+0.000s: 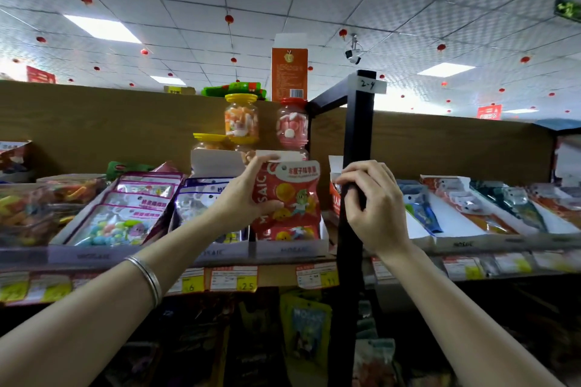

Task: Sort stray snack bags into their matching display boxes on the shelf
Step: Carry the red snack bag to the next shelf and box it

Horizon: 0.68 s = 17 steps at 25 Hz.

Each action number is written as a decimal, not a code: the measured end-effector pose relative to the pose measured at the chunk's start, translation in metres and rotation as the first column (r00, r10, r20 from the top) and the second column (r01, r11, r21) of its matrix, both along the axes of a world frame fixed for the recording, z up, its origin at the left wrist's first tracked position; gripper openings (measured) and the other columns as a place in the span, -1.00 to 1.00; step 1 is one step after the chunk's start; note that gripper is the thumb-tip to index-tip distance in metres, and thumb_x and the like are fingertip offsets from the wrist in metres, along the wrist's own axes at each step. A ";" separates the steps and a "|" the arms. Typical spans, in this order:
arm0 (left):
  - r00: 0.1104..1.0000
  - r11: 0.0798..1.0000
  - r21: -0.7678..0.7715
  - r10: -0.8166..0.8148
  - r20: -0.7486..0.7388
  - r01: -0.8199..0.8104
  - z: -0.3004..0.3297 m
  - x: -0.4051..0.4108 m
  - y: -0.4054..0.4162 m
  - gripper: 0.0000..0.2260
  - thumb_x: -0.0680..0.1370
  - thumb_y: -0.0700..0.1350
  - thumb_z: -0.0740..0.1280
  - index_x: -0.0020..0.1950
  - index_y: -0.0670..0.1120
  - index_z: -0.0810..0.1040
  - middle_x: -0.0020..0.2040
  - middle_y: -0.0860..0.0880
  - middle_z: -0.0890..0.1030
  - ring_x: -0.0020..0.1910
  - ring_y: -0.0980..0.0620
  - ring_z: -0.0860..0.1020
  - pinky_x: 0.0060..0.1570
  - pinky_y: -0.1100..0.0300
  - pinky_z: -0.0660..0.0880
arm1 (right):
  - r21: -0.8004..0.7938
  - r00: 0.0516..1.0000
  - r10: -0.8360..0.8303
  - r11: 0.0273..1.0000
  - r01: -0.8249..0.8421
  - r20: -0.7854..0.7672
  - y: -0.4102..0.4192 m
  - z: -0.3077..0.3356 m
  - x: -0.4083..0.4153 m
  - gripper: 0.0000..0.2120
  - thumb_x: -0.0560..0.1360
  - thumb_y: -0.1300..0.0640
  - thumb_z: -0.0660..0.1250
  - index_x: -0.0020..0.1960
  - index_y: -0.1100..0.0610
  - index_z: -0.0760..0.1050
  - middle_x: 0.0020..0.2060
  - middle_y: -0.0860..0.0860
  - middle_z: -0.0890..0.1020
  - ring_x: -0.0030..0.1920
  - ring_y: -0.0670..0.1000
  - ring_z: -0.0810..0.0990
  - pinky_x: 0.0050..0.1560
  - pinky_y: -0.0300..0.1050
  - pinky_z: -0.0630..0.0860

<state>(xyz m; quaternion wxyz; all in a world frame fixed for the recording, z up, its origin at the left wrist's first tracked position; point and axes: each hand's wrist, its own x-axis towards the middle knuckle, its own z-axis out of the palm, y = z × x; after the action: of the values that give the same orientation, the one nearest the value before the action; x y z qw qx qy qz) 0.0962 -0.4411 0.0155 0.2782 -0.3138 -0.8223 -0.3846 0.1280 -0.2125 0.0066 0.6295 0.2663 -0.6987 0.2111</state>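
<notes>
My left hand grips a red snack bag printed with yellow fruit and a green cartoon figure. The bag stands upright over a white display box that holds more red bags of the same kind. My right hand is wrapped around the black upright post of the shelf, just right of that box. Left of it stand a box of purple-and-white bags and a box of pink-edged candy bags.
Candy jars with yellow and red lids stand behind the boxes against a brown back panel. Right of the post lie rows of blue, red and dark bags. Price tags line the shelf edge. Darker bags hang on the shelf below.
</notes>
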 end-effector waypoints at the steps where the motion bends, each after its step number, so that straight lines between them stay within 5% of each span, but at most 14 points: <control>1: 1.000 0.999 -0.034 0.016 0.019 -0.015 -0.001 -0.002 0.002 -0.38 0.45 -0.18 0.46 0.36 0.14 0.21 0.21 0.07 0.39 0.14 0.07 0.50 -0.19 0.27 0.59 | 0.007 1.000 0.009 1.000 -0.009 0.002 0.002 -0.001 -0.001 -0.81 0.41 0.35 0.19 -0.14 0.24 0.59 -0.13 0.09 0.60 -0.03 -0.01 0.51 0.08 -0.32 0.38; 5: 0.994 0.999 -0.053 -0.005 0.109 0.011 -0.004 -0.009 0.007 -0.40 0.43 -0.19 0.47 0.32 0.14 0.24 0.26 0.01 0.41 0.23 -0.01 0.48 0.03 -0.02 0.61 | 0.031 0.999 0.051 0.998 -0.051 0.008 0.010 -0.006 -0.002 -0.79 0.42 0.32 0.17 -0.16 0.24 0.59 -0.14 0.09 0.60 -0.06 0.01 0.52 0.05 -0.29 0.41; 13: 0.980 0.996 -0.082 0.053 0.194 -0.037 -0.007 -0.015 0.021 -0.38 0.42 -0.18 0.49 0.30 0.12 0.20 0.13 0.12 0.38 0.17 0.08 0.45 -0.16 0.31 0.56 | 0.021 0.996 0.088 0.996 -0.088 0.002 0.019 -0.012 -0.009 -0.79 0.41 0.30 0.17 -0.16 0.24 0.58 -0.12 0.09 0.58 -0.03 0.01 0.50 0.05 -0.34 0.39; 17: 0.960 0.933 -0.288 0.256 0.113 -0.215 -0.015 -0.016 0.018 -0.30 0.38 -0.01 0.52 0.42 0.03 0.23 0.29 -0.01 0.35 0.27 0.03 0.35 0.21 0.11 0.43 | 0.013 0.994 0.099 0.995 -0.098 -0.037 0.019 -0.012 -0.013 -0.79 0.40 0.30 0.17 -0.14 0.23 0.59 -0.07 0.12 0.59 0.03 0.02 0.47 0.09 -0.24 0.41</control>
<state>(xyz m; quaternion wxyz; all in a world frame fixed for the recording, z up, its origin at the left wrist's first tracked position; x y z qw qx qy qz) 0.0801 -0.4232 0.0009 0.2143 -0.2185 -0.9176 -0.2539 0.1153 -0.1937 -0.0056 0.6301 0.3077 -0.6738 0.2330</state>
